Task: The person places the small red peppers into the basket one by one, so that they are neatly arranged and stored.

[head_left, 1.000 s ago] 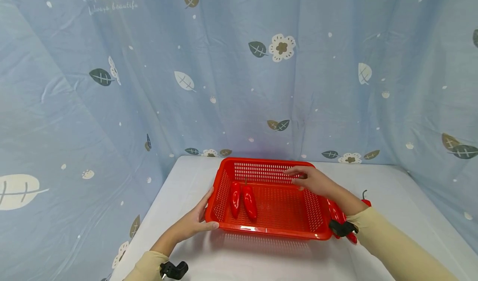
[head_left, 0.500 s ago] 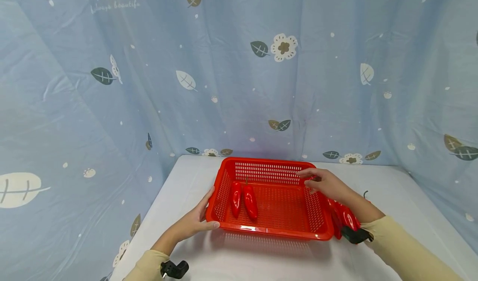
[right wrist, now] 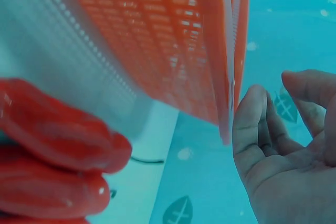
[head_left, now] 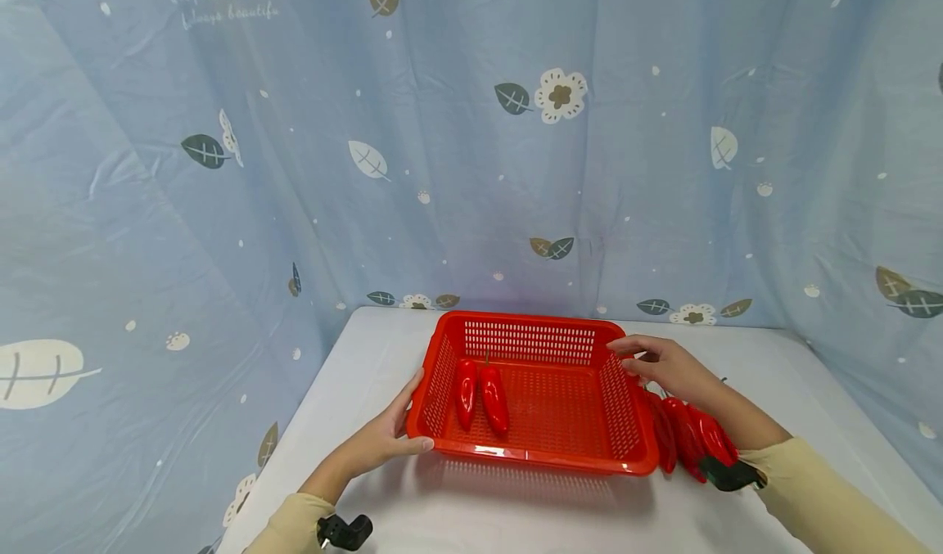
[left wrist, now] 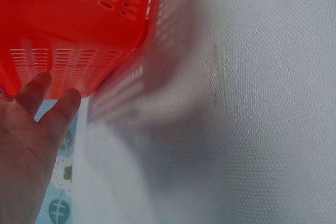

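Observation:
A red plastic basket (head_left: 552, 458) with slotted walls stands on the white table. Two shiny red chili peppers, one (head_left: 466, 394) beside the other (head_left: 494, 400), lie in its left part. My left hand (head_left: 381, 438) holds the near left corner, thumb along the front rim and fingers spread against the outer left wall. By the far right corner, my right hand (head_left: 669, 366) hovers with loosely bent fingers and nothing between them. Several more red chili peppers (head_left: 688, 439) lie just right of the basket, partly covered by the right forearm; in the right wrist view the peppers (right wrist: 58, 127) are close below.
White cloth covers the table (head_left: 781, 390). A blue patterned curtain (head_left: 457, 169) hangs behind it and along the left and right sides. Each wrist carries a black camera; one camera (head_left: 345, 531) shows at the left sleeve.
My right hand has moved right, from above the basket's inside to its far right rim. The left hand, the basket and the two peppers in it stay put.

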Demonstrator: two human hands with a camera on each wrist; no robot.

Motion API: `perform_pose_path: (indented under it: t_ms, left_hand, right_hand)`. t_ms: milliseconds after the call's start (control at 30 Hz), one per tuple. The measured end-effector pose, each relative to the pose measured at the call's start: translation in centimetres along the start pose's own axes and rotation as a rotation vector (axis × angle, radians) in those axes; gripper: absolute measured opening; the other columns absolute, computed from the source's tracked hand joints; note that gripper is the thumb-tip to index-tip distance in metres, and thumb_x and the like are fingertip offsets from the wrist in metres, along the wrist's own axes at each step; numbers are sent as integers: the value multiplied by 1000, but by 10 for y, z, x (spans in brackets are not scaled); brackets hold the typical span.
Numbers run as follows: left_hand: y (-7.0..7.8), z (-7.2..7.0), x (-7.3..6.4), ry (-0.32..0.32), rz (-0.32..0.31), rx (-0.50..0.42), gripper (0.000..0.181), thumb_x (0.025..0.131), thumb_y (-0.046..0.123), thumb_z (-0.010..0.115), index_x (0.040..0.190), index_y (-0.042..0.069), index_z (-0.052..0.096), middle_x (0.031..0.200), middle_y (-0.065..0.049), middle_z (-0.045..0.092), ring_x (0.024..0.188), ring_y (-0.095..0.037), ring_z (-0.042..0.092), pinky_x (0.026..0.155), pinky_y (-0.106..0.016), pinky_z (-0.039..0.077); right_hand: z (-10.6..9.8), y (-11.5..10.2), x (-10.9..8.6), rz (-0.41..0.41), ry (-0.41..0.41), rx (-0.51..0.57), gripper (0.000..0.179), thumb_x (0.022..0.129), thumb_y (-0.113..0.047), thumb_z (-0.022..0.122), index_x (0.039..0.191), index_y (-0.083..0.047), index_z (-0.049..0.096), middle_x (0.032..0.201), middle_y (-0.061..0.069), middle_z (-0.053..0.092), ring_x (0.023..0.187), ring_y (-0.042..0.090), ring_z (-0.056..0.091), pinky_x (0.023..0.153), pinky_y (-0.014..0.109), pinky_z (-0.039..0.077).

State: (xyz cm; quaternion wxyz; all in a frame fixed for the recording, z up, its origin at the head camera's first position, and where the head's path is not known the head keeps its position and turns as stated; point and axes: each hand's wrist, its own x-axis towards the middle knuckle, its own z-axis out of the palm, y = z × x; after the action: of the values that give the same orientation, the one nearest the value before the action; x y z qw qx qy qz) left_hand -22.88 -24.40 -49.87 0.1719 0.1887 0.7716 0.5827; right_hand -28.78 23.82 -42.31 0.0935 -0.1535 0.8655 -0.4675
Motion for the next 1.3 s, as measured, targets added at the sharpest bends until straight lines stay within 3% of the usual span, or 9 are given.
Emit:
perform_pose_path:
  t_ms: [367,700,933,1300]
  left_hand:
    - [0,0,0,-1,-1,-5,108,89,25,76,164,32,-1,169,-9,9,145,-36,37,107,-39,47]
    - [-2,1,0,5,3,-5,108,89,25,76,164,33,-1,169,-9,9,144,-36,38,106,-38,47]
    - [0,1,0,-4,4,-13,109,89,26,77,164,32,-2,169,-10,8,144,-37,38,107,-37,46]
    - [2,2,0,-7,0,-24,110,89,25,77,164,32,-3,169,-9,7,145,-36,37,105,-28,45]
  right_hand:
    - [-19,21,-17,-14,48,-57,44,102,-18,61,143,-2,55,127,25,63,97,29,64,72,32,60]
    - [-29,38,-28,15,103,-103,47,102,-23,62,144,-3,55,124,24,64,94,26,63,71,32,60]
    - [-34,50,-36,45,111,-121,50,101,-27,63,145,-4,53,126,27,62,98,30,63,74,42,61]
    - [-44,78,-48,107,158,-192,51,101,-26,63,144,-1,53,126,29,61,100,32,64,72,37,61]
